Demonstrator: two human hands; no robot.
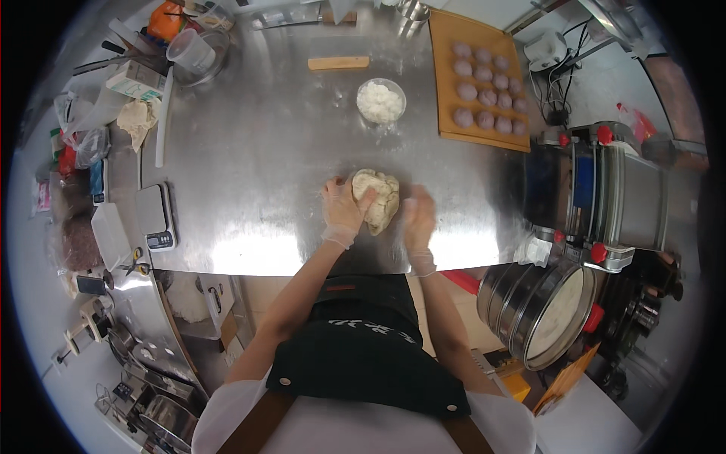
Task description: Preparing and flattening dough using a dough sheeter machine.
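Note:
A lump of pale dough (380, 195) rests on the steel table (257, 151) near its front edge. Its surface is rough and cracked, narrowing toward me. My left hand (345, 209), in a clear thin glove, holds the lump from the left with the thumb across its face. Just right of the dough, apart from it, is my gloved right hand (419, 219), its fingers smeared by motion. Beyond the dough, a small clear bowl (403, 110) contains white powder (380, 103), with some dusting the steel nearby. A scraper with a wooden handle (338, 63) lies farther back.
An orange tray (443, 68) at the back right carries several pale purple balls. A digital scale (153, 212) and scissors (137, 262) sit at the left. A machine with red knobs (635, 193) stands right, above a large round metal sieve (522, 314).

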